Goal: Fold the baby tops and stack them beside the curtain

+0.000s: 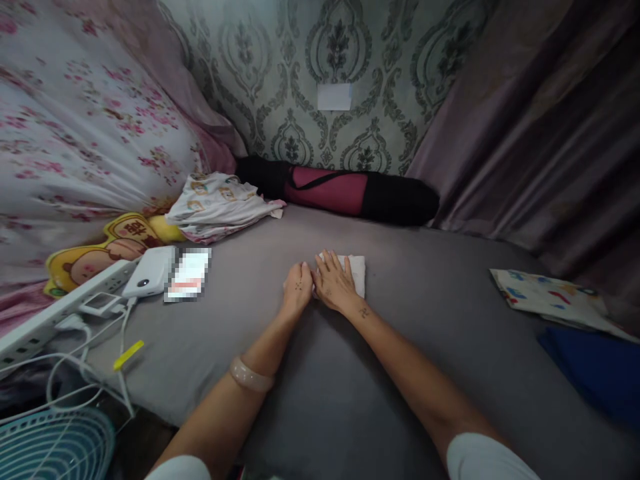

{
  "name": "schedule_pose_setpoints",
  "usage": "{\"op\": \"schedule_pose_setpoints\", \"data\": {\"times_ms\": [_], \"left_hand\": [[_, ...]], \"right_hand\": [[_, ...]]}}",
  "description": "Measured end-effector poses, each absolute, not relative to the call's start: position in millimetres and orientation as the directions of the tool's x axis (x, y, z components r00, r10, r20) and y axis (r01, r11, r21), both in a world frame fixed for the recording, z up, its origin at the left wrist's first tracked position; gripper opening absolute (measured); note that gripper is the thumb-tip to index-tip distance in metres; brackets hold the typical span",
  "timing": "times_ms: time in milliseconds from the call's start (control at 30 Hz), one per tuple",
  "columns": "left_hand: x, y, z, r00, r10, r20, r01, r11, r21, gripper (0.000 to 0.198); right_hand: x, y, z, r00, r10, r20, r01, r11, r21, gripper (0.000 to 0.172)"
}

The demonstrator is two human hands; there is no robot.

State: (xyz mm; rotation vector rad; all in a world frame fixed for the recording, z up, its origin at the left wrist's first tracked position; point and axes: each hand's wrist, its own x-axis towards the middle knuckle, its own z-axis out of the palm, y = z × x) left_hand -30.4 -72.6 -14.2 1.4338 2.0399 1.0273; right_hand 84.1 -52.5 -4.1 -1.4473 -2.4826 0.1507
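White cloth [359, 270], right hand [335, 283] spread on it – pressing, likely; left hand [298, 288] curled, grip unclear – moving on should need the palm lifted.

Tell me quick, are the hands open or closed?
Left hand: curled closed; can't tell if it's holding anything.
Right hand: open, flat on the white cloth.

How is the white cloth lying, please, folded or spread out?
Folded, it appears: the cloth shows as a small, thick, straight-edged pad under the right hand, which hides part of it.
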Motion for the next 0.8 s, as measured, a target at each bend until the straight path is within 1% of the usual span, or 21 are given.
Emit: {"op": "schedule_pose_setpoints", "data": {"times_ms": [100, 267, 367, 467, 567, 633, 733, 800], "left_hand": [[-30.5, -72.5, -14.0, -0.378, 0.924, 0.051, 0.596, 0.201, 0.778, 0.04], [-30.6, -71.6, -14.5, -0.39, 0.92, 0.046, 0.593, 0.213, 0.776, 0.038], [-31.3, -71.0, -16.0, -0.379, 0.924, 0.04, 0.614, 0.219, 0.759, 0.039], [-30.6, -71.2, -17.0, -0.381, 0.924, 0.021, 0.698, 0.272, 0.663, 0.041], [-25.8, -72.2, -17.1, -0.38, 0.925, 0.006, 0.779, 0.316, 0.541, 0.047], [-20.8, -72.3, -17.4, -0.366, 0.931, 0.009, 0.81, 0.313, 0.496, 0.053], [-14.2, -68.8, -18.5, -0.333, 0.943, 0.01, 0.847, 0.294, 0.442, 0.059], [-12.1, -63.3, -19.0, -0.311, 0.95, -0.01, 0.861, 0.286, 0.421, 0.06]], "right_hand": [[80.6, -52.8, -16.4, -0.477, 0.872, 0.109, 0.843, 0.489, -0.223, 0.058], [80.1, -52.3, -21.0, -0.479, 0.873, 0.092, 0.844, 0.487, -0.226, 0.058], [83.5, -50.4, -16.9, -0.492, 0.868, 0.069, 0.827, 0.491, -0.273, 0.057], [93.4, -46.1, -10.7, -0.529, 0.848, 0.038, 0.758, 0.493, -0.427, 0.057], [110.1, -42.5, -5.4, -0.476, 0.878, 0.045, 0.707, 0.412, -0.575, 0.057], [123.7, -41.9, -3.7, -0.421, 0.905, 0.062, 0.704, 0.369, -0.607, 0.056], [144.7, -43.1, -4.2, -0.371, 0.924, 0.091, 0.723, 0.349, -0.596, 0.054], [157.9, -43.1, -5.8, -0.34, 0.934, 0.111, 0.735, 0.337, -0.589, 0.053]]}}
